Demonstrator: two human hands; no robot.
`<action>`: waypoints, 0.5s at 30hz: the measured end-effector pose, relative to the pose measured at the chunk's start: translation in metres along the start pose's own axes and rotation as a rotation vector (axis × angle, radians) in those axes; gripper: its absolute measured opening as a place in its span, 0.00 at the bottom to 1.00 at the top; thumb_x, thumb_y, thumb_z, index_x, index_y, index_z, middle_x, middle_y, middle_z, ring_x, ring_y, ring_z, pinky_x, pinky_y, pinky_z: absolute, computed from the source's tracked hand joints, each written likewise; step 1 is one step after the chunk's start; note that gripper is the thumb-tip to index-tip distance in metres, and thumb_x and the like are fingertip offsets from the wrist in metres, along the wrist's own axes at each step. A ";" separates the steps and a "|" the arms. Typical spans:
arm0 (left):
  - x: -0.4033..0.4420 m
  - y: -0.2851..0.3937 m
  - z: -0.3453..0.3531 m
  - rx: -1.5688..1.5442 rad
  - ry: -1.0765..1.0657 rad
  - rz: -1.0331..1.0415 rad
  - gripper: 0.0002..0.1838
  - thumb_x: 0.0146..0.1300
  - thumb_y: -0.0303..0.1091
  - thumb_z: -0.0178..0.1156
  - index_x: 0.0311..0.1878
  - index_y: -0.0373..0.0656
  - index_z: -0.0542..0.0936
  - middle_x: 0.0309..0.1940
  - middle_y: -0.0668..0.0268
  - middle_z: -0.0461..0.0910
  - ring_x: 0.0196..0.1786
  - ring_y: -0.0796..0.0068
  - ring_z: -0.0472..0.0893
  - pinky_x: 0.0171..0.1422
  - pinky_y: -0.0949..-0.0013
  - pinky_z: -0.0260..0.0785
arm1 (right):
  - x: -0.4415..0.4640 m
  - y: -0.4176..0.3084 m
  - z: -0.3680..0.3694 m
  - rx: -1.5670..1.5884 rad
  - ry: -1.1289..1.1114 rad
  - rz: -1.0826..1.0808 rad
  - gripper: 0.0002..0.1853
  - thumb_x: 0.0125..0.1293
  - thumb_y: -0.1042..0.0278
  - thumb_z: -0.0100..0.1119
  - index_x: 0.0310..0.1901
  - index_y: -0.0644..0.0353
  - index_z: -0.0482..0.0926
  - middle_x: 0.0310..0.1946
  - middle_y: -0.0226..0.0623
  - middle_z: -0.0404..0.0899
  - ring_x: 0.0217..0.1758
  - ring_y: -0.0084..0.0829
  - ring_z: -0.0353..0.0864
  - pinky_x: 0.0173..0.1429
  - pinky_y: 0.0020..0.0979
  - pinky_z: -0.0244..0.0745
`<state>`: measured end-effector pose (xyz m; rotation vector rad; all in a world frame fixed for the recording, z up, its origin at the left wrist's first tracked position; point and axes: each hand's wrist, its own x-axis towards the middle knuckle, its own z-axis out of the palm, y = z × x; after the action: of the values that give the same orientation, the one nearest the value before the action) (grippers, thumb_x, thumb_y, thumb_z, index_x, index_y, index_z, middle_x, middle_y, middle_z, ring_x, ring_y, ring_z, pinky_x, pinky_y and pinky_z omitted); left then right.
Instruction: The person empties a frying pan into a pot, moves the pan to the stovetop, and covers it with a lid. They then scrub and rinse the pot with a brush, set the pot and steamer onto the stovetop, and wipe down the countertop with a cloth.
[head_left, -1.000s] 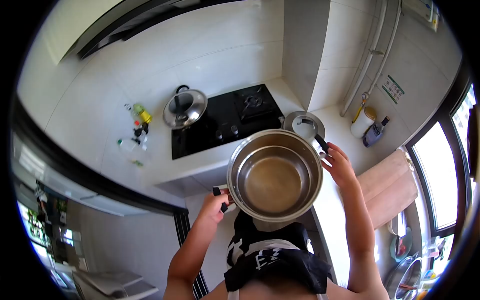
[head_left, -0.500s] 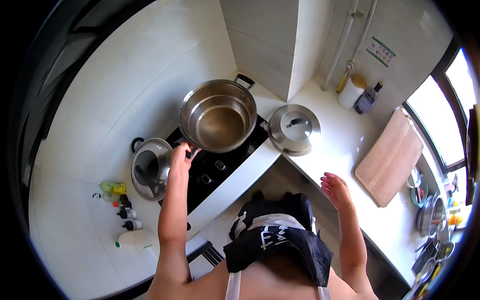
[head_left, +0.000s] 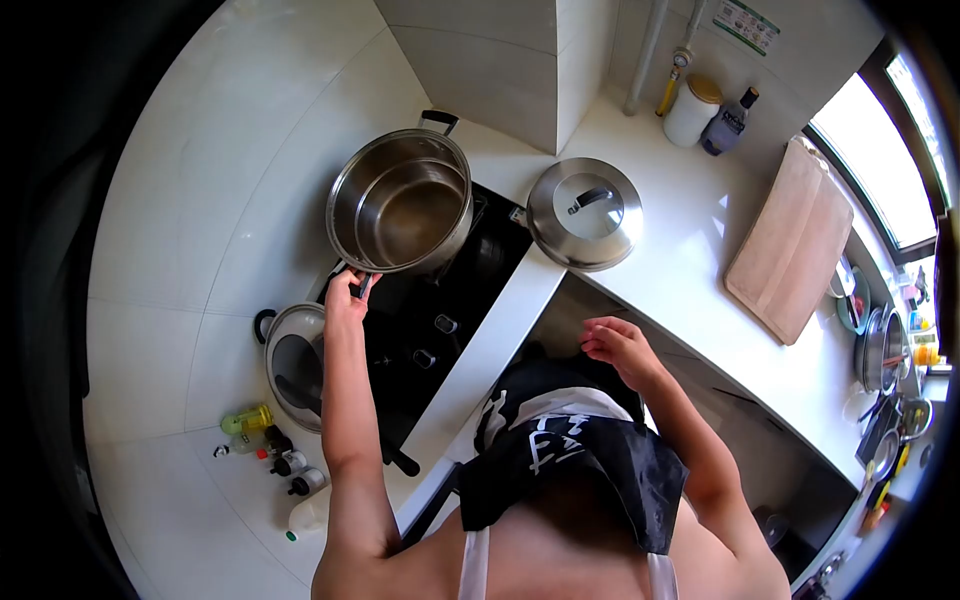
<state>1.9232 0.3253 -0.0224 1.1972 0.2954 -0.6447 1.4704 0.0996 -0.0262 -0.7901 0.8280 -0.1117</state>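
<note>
My left hand is closed around the near black handle of a large stainless steel pot at the back of the black cooktop. The pot's wide mouth faces up toward me, and its inside has a stepped wall and a brownish-looking bottom. Over the floor gap in front of my apron, my right hand holds nothing, its fingers loosely bent and apart. A domed steel lid with a glass centre rests on the counter to the right of the cooktop. My left forearm partly covers a lidded pan.
Several bottles stand along the left wall. On the right counter are a white jar, a dark bottle and a leaning cutting board. Bowls and utensils crowd the far right. A pan handle juts past the cooktop's front edge.
The pot and my left hand have shifted toward the back left relative to the cooktop. My right hand has moved left, away from the counter edge, and the view has turned somewhat.
</note>
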 end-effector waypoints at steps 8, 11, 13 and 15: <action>0.018 0.005 -0.013 0.032 0.028 -0.045 0.24 0.43 0.17 0.48 0.48 0.29 0.78 0.48 0.61 0.81 0.54 0.66 0.81 0.61 0.58 0.79 | -0.001 -0.006 0.014 -0.093 0.002 0.026 0.12 0.74 0.67 0.52 0.52 0.62 0.79 0.40 0.34 0.84 0.42 0.23 0.82 0.50 0.25 0.79; 0.022 0.004 -0.020 0.034 -0.004 -0.038 0.22 0.44 0.17 0.49 0.46 0.30 0.78 0.46 0.62 0.81 0.51 0.67 0.81 0.60 0.58 0.79 | 0.002 0.002 0.007 -0.085 0.029 0.032 0.12 0.74 0.67 0.52 0.52 0.62 0.79 0.40 0.34 0.84 0.42 0.23 0.82 0.50 0.25 0.79; 0.018 0.000 -0.021 0.049 -0.023 -0.003 0.12 0.48 0.19 0.54 0.38 0.33 0.78 0.38 0.65 0.80 0.47 0.66 0.82 0.49 0.67 0.82 | -0.003 0.005 0.005 -0.082 0.054 0.026 0.13 0.74 0.67 0.52 0.52 0.63 0.80 0.41 0.35 0.84 0.42 0.24 0.82 0.50 0.25 0.78; 0.005 -0.002 -0.013 0.043 -0.045 -0.031 0.03 0.55 0.24 0.61 0.32 0.38 0.76 0.30 0.67 0.76 0.44 0.58 0.84 0.36 0.74 0.79 | -0.016 0.015 -0.002 -0.070 0.111 0.030 0.14 0.73 0.66 0.52 0.53 0.64 0.80 0.42 0.37 0.84 0.42 0.25 0.83 0.48 0.24 0.78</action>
<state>1.9279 0.3356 -0.0314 1.2200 0.2642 -0.7071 1.4546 0.1151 -0.0270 -0.8425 0.9527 -0.1005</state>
